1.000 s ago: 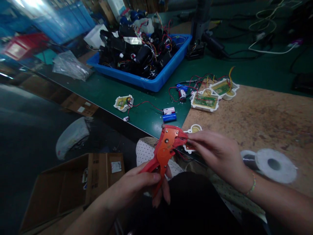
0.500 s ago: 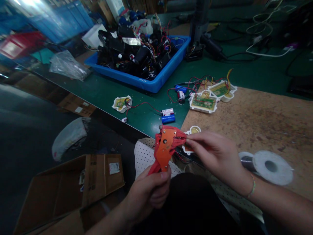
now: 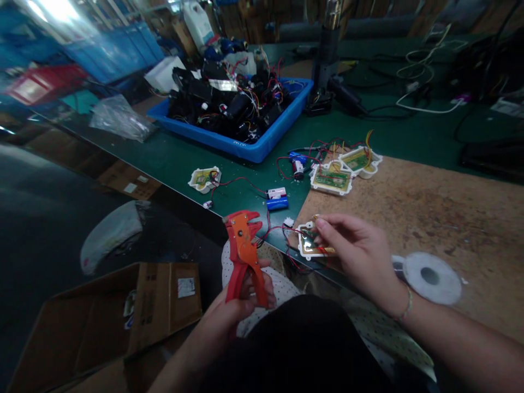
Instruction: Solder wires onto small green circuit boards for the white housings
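Curling round wire strippers [image 3: 242,240] at lower centre, the left hand [image 3: 245,300] grips loosely; the right hand [image 3: 360,245] pinches a wire [image 3: 315,217].

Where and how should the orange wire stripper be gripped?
Take the wire stripper by its two spread handles, probably from the near side: they extend that way, the left hand holds them, and the open jaws point right, clear of that grip.

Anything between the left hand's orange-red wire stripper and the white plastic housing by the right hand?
Yes, in this view: red and dark wires and a small white connector, near the green bench edge, lie between stripper and housing. Height clearance unclear.
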Action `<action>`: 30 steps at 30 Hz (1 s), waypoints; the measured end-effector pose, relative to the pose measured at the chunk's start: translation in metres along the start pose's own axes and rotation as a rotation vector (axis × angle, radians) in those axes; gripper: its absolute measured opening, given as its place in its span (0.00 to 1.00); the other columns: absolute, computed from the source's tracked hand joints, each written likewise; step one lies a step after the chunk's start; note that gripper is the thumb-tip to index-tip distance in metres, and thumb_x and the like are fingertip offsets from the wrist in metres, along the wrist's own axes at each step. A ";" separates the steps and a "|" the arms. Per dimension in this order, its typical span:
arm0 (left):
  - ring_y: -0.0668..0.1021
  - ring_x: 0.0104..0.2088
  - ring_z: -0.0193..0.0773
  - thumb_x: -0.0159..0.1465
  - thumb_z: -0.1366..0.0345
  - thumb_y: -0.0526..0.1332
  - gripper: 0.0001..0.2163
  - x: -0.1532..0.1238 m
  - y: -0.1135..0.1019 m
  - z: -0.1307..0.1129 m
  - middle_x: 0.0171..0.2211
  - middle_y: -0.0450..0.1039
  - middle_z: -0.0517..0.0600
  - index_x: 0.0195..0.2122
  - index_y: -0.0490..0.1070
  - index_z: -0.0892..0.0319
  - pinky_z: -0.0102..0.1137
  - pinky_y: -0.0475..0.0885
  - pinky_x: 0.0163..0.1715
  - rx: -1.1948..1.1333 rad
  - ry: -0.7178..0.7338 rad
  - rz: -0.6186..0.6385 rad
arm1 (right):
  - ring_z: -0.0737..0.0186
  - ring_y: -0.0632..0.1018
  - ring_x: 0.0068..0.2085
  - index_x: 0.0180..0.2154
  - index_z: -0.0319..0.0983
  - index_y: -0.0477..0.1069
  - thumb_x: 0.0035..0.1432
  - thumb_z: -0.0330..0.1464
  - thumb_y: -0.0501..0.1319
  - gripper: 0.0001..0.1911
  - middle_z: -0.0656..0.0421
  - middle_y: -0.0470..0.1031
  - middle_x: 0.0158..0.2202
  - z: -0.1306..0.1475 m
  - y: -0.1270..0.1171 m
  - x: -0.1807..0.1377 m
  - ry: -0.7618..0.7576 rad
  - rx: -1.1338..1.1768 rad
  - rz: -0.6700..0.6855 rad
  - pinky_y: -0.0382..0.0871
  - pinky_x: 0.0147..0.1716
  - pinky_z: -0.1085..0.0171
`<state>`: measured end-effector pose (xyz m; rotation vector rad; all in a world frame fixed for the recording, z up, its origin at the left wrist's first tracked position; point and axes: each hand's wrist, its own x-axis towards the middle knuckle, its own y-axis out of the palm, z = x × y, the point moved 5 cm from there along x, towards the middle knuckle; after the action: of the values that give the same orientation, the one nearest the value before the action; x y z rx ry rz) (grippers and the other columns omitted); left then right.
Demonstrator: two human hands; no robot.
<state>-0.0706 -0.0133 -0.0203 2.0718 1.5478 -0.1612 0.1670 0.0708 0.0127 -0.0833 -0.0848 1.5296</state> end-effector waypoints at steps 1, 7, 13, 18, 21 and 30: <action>0.76 0.48 0.48 0.59 0.60 0.62 0.28 -0.001 -0.007 -0.001 0.47 0.74 0.54 0.62 0.65 0.53 0.41 0.71 0.49 0.085 -0.015 -0.055 | 0.68 0.78 0.28 0.45 0.39 0.78 0.64 0.43 0.64 0.15 0.58 0.79 0.32 0.001 -0.001 0.001 -0.030 0.021 -0.037 0.74 0.26 0.68; 0.75 0.52 0.52 0.66 0.54 0.56 0.27 -0.003 -0.049 -0.038 0.53 0.71 0.57 0.65 0.58 0.55 0.49 0.68 0.58 0.917 0.011 -0.429 | 0.59 0.76 0.51 0.66 0.46 0.56 0.64 0.35 0.63 0.32 0.49 0.63 0.63 0.023 -0.015 -0.011 -0.438 -0.179 -0.321 0.78 0.43 0.58; 0.76 0.55 0.60 0.64 0.54 0.59 0.30 0.019 -0.074 -0.079 0.55 0.70 0.62 0.66 0.61 0.61 0.53 0.71 0.57 1.570 0.143 -0.727 | 0.56 0.77 0.49 0.55 0.42 0.68 0.65 0.34 0.61 0.17 0.54 0.76 0.51 0.034 0.027 -0.038 -0.802 -0.985 0.212 0.71 0.44 0.57; 0.78 0.50 0.65 0.65 0.53 0.60 0.27 0.050 -0.074 -0.098 0.50 0.74 0.66 0.61 0.68 0.64 0.55 0.75 0.48 1.600 0.310 -0.824 | 0.55 0.77 0.46 0.53 0.42 0.71 0.65 0.31 0.60 0.15 0.55 0.78 0.52 0.029 0.024 -0.032 -0.696 -1.384 0.206 0.66 0.40 0.58; 0.78 0.53 0.58 0.66 0.53 0.61 0.24 0.066 -0.072 -0.100 0.52 0.75 0.62 0.59 0.70 0.60 0.49 0.74 0.53 1.544 0.408 -0.811 | 0.51 0.77 0.48 0.53 0.42 0.72 0.64 0.29 0.60 0.16 0.54 0.77 0.54 0.037 0.008 -0.022 -0.622 -1.536 0.046 0.65 0.40 0.56; 0.78 0.53 0.44 0.71 0.64 0.53 0.12 0.071 -0.110 -0.117 0.51 0.75 0.54 0.51 0.71 0.56 0.39 0.73 0.55 1.290 0.662 -0.939 | 0.52 0.78 0.45 0.56 0.41 0.70 0.68 0.35 0.56 0.17 0.54 0.77 0.53 0.054 0.025 -0.038 -0.674 -1.401 -0.065 0.68 0.40 0.55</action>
<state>-0.1737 0.1258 0.0117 1.9861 3.3706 -1.1601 0.1348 0.0334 0.0638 -0.6548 -1.6573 1.1114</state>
